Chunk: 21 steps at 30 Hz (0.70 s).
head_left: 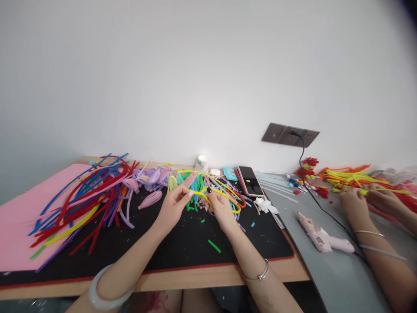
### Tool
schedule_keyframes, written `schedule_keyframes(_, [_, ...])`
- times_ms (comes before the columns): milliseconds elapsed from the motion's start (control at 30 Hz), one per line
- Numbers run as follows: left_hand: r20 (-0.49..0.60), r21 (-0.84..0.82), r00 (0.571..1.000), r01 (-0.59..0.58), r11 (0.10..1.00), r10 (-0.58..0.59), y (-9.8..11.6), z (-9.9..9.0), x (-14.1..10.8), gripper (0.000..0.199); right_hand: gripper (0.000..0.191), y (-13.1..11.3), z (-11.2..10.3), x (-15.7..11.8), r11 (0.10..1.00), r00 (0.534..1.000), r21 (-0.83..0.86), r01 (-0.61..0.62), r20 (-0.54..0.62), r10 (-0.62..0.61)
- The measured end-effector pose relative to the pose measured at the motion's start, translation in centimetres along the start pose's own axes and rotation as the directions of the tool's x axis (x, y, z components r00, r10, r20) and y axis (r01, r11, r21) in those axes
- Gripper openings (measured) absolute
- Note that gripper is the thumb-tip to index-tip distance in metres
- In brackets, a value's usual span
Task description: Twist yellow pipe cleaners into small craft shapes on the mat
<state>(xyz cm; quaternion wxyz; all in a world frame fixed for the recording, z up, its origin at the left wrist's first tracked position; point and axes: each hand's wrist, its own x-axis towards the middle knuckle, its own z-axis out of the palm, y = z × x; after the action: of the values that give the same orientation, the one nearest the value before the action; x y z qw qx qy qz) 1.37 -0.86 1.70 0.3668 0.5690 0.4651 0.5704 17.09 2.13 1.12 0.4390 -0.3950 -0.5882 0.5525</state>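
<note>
Apparently the left hand (174, 203) and right hand (221, 208) are both nearly closed, fingertips pinching a yellow stem (199, 191) above the mat (182, 248), nearer its far edge than its near one; it should be light, fuzzy and bendable, easily creased, so gentle fingertip holds close together look best

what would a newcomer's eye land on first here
Probably the tangle of red, blue and purple strands across the pink sheet and black mat at left. Next, the yellow strand in the left hand and right hand near the centre, then the pale pink glue gun on the grey surface at right.
</note>
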Motion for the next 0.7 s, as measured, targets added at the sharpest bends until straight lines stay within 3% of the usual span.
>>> schedule_keyframes(100, [-0.078, -0.041, 0.996, 0.042, 0.998, -0.045, -0.5, -0.1, 0.2, 0.02, 0.035, 0.2, -0.1, -0.1, 0.946, 0.991, -0.3, 0.12, -0.024, -0.133])
schedule_keyframes(267, [-0.153, -0.036, 0.984, 0.09, 0.995, -0.095, -0.7, -0.1, 0.2, 0.022, 0.011, 0.4, 0.5, -0.4, 0.937, 0.982, -0.299, 0.179, 0.0, -0.188])
schedule_keyframes(367, [-0.105, 0.006, 0.992, 0.075, 0.997, -0.074, -0.8, 0.1, 0.1, 0.022, 0.024, 0.4, 0.6, -0.3, 0.882, 0.957, -0.392, 0.26, -0.016, -0.289])
schedule_keyframes(533, [-0.023, 0.04, 0.998, 0.062, 0.997, -0.061, -0.5, 0.3, 0.0, 0.022, 0.024, 0.4, 0.5, -0.3, 0.75, 0.909, -0.576, 0.326, -0.028, -0.416])
schedule_keyframes(700, [0.04, 0.039, 0.999, 0.03, 0.999, -0.032, 0.4, 0.4, -0.2, 0.021, 0.02, 0.3, 0.6, -0.5, 0.669, 0.864, -0.642, 0.374, -0.02, -0.502])
